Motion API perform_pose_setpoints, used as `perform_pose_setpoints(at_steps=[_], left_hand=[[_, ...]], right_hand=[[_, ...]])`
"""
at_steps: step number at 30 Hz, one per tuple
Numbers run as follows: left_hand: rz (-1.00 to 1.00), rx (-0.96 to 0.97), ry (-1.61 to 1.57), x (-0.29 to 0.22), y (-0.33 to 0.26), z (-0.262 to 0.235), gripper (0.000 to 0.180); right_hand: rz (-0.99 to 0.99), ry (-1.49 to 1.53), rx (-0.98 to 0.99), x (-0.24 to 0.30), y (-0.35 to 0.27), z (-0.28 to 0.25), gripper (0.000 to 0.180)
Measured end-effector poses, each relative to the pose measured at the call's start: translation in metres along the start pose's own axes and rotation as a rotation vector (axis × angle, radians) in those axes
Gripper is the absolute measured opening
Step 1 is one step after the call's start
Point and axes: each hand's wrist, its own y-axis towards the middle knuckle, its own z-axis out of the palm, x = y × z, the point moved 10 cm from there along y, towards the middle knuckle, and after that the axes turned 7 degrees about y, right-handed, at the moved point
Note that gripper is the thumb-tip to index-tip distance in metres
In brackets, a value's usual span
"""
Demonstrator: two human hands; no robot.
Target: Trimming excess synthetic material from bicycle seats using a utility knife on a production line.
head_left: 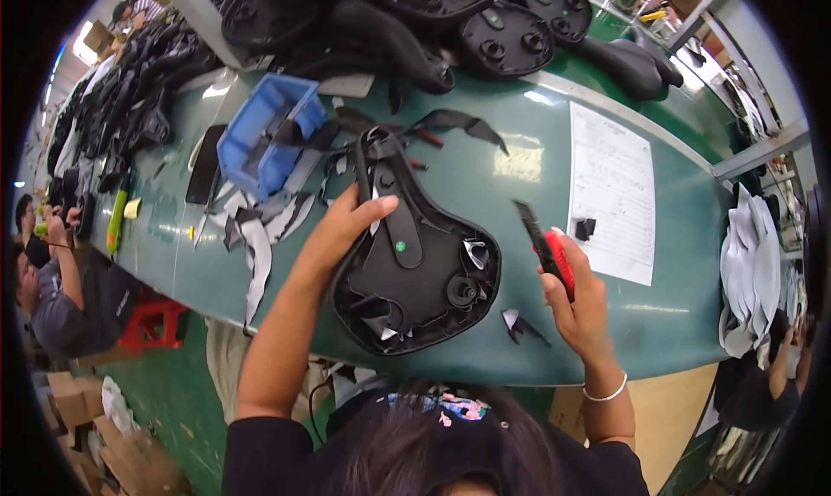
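Saddle point(415, 262) lies underside up on the green bench point(519, 176), near the front edge. I see the left hand point(346, 228) pressing its left flank, fingers spread flat, not wrapped round anything. Right hand point(576, 297) is closed on a red-handled cutter point(545, 249), blade up, clear of the saddle. Risk as I judge it: left fingers sit close to the trim line, a slip cuts them; loose offcuts point(260, 254) could snag the blade. Blue bin point(264, 137) behind.
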Motion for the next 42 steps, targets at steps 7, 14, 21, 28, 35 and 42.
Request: perform_pose_setpoints(at_steps=[7,14,21,28,35,42], left_hand=[[-0.066,0.116,0.387,-0.032,0.017,0.020,0.045],[-0.108,-0.118,0.433,-0.016,0.005,-0.007,0.042],[-0.031,-0.310,0.147,-0.001,-0.047,-0.021,0.043],[0.055,-0.361,0.187,-0.002,-0.070,-0.020,0.044],[0.544,-0.697,1.223,-0.053,-0.094,-0.002,0.056],[0.496,0.072,1.197,-0.028,-0.017,0.083,0.027]], right_hand=[[-0.405,-0.639,0.498,0.038,0.025,0.046,0.055],[0.068,-0.528,0.359,-0.010,-0.053,0.060,0.061],[0.238,-0.225,0.226,0.010,-0.094,0.051,0.067],[-0.133,-0.083,-0.098,0.025,0.022,0.056,0.059],[0.329,0.578,-0.328,-0.037,0.021,0.015,0.044],[0.099,0.280,0.016,0.011,0.018,0.033,0.063]])
